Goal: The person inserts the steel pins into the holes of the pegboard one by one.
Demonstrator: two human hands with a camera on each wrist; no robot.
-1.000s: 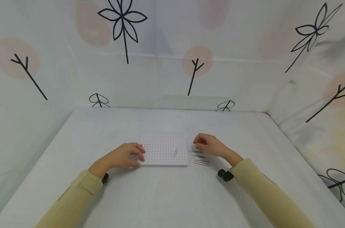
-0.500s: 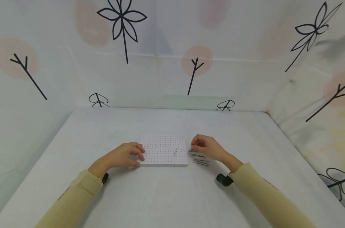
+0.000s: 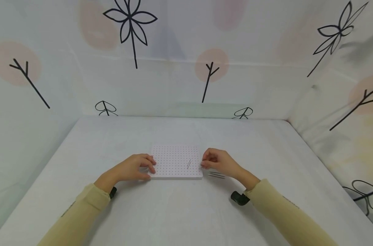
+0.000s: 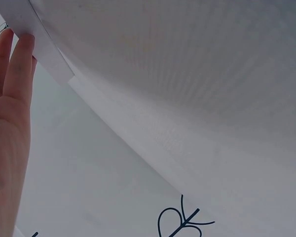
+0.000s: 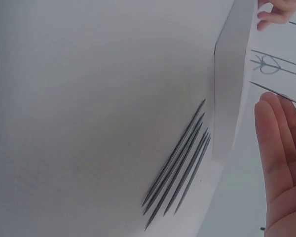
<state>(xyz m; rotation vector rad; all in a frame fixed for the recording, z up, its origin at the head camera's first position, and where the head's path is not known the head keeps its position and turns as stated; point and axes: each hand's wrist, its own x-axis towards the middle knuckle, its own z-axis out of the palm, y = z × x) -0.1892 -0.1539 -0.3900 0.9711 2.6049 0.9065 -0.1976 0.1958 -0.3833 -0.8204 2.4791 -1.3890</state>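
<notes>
Right hand (image 3: 218, 162) pinches needle (image 5: 274, 91) beside board's (image 3: 171, 160) right edge, left hand (image 3: 138, 167) rests on board's left edge, fingers apart; needle looks light, stiff, maybe slippery, hardly fragile, best taken mid-length, clear of the sharp end.

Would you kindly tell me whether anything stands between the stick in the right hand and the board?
Nothing visible does: the right hand holds the stick at the right edge of the board. Two other sticks stand farther left on it.
</notes>
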